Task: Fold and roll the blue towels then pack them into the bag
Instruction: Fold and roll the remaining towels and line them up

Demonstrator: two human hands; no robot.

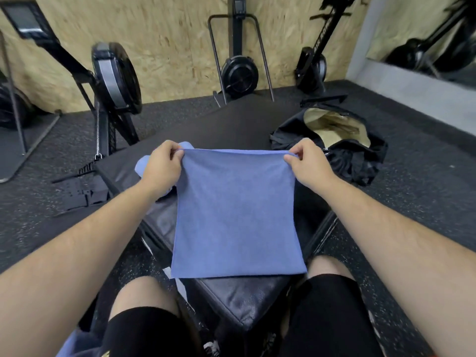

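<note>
Two hands, left hand point(161, 161) and right hand point(306, 163), pinch the top corners of the blue towel point(237, 215) at frame centre, its lower edge on the bench point(242, 300). Uneven tension may skew the fold.

Hidden and cut off
A second blue towel point(143, 164) lies mostly behind the left hand point(161, 164) and held towel point(237, 210); blue cloth point(77, 343) is cut by the bottom edge.

Both bare arms reach out in front. The left hand point(162, 164) and the right hand point(309, 163) are well apart, each pinching a top corner of the blue towel point(237, 210).
</note>
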